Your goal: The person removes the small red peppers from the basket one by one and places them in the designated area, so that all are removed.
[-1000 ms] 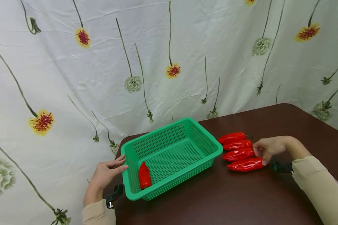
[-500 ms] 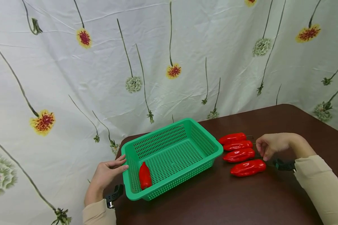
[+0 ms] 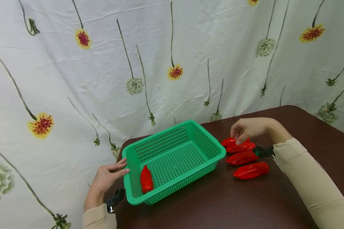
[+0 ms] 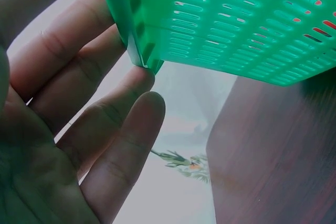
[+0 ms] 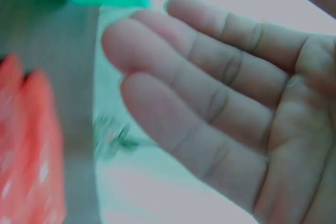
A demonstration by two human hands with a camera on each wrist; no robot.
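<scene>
A green plastic basket (image 3: 172, 190) stands on the table, with one red pepper (image 3: 146, 180) lying inside at its left end. My left hand (image 3: 104, 178) rests at the basket's left rim; in the left wrist view its fairly straight fingers (image 4: 113, 145) touch the rim's outside. My right hand (image 3: 250, 128), holding nothing, hovers over the far end of a row of red peppers (image 3: 240, 158) and partly covers the farthest one. The pepper closest to me (image 3: 251, 170) lies slightly apart from the row. In the right wrist view, the fingers (image 5: 194, 135) are loosely extended beside blurred peppers (image 5: 37, 150).
The dark brown table (image 3: 212, 203) stretches in front of the basket and off to the right. Behind it hangs a white cloth (image 3: 103, 73) printed with flowers. Each wrist carries a black strap.
My right hand pulled the closest pepper a little toward me, let go of it, then rose and moved left over the farthest peppers. The left hand and basket stayed put.
</scene>
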